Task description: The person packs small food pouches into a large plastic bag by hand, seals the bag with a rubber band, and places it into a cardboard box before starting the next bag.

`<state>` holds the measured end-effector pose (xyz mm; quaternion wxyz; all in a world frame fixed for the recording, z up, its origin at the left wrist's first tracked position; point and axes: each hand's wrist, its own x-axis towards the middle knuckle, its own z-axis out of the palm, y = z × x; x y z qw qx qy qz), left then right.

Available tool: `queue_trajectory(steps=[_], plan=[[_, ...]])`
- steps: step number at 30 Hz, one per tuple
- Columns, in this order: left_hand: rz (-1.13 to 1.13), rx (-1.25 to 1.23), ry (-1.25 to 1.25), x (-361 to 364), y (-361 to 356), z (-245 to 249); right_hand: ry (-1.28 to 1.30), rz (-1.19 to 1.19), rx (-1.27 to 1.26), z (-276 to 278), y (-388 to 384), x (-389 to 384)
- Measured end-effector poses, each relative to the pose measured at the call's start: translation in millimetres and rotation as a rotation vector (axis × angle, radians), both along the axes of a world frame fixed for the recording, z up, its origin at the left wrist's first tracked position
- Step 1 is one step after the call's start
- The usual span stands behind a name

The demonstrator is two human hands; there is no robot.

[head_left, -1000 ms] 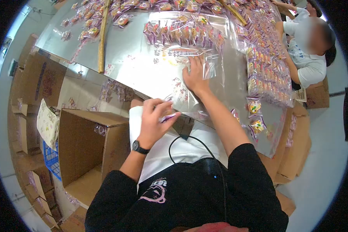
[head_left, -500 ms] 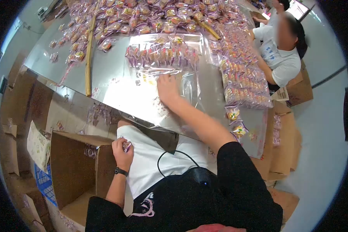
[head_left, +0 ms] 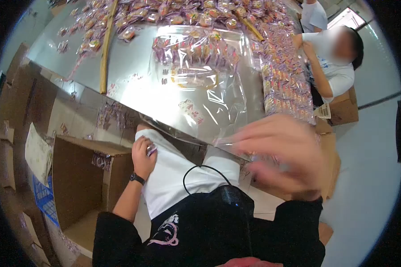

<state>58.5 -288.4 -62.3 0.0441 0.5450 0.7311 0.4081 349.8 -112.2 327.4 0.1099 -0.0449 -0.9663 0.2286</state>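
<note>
On my white-clad thigh rests my left hand [head_left: 144,155], its fingers closed round a small purple wrapped packet [head_left: 151,149]. My right hand [head_left: 278,151] is raised over the near right corner of the metal table [head_left: 133,100], blurred by motion. Its fingertips are at the lower edge of a large clear plastic bag [head_left: 200,104]; whether they pinch it is too smeared to tell. Inside the bag's far end lie several wrapped packets [head_left: 196,53] in a row, standing close together. Printed characters show on the bag's near part.
Heaped wrapped packets [head_left: 142,13] cover the far table, between wooden strips [head_left: 106,53]. Packed rows [head_left: 287,89] line its right side. A person [head_left: 329,66] sits at the right. An open cardboard box [head_left: 82,178] and blue crate [head_left: 44,198] stand lower left.
My right hand has left the bag's middle and moved right and towards me. The bag's near part now lies uncovered. My left hand stays on my thigh with the packet.
</note>
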Motion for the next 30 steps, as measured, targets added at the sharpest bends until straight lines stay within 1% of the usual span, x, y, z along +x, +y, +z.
queue_trajectory(steps=[3, 5, 7, 9, 11, 13, 15, 18, 21, 22, 27, 30], plan=[[0.025, 0.027, -0.064, -20.2, 9.7, 0.3, 0.134, -0.137, 0.335, 67.4, 8.8, 34.0], [0.124, 0.216, -0.046, -38.4, 27.2, 9.4, 0.141, -0.161, 0.494, 91.1, 10.5, 47.8], [0.244, 0.394, -0.025, -55.8, 51.4, 27.7, 0.123, -0.148, 0.581, 97.1, 10.5, 49.7], [0.316, 0.561, -0.022, -73.7, 79.3, 54.0, 0.103, -0.130, 0.633, 96.0, 11.6, 48.3], [0.302, 0.583, 0.064, -93.5, 105.9, 82.1, 0.101, -0.116, 0.662, 95.8, 11.6, 46.8], [0.240, 0.521, 0.051, -106.2, 135.0, 101.3, 0.100, -0.099, 0.675, 96.4, 12.5, 43.7], [0.158, 0.369, 0.131, -116.0, 158.7, 109.9, 0.101, -0.092, 0.701, 97.2, 13.1, 42.0], [0.098, 0.064, 0.033, -137.8, 196.5, 73.6, 0.094, -0.083, 0.707, 98.5, 14.5, 38.2], [0.140, 0.063, 0.334, -123.7, 201.5, 65.0, 0.096, -0.080, 0.717, 98.4, 13.1, 38.3], [0.166, 0.058, 0.363, -120.7, 202.5, 65.9, 0.097, -0.090, 0.714, 100.0, 13.6, 39.1], [0.125, 0.118, 0.274, -123.3, 198.2, 63.7, 0.114, -0.110, 0.725, 107.5, 15.2, 36.6], [0.148, 0.156, 0.286, -120.1, 198.7, 62.6, 0.117, -0.112, 0.736, 105.0, 12.7, 33.3]])
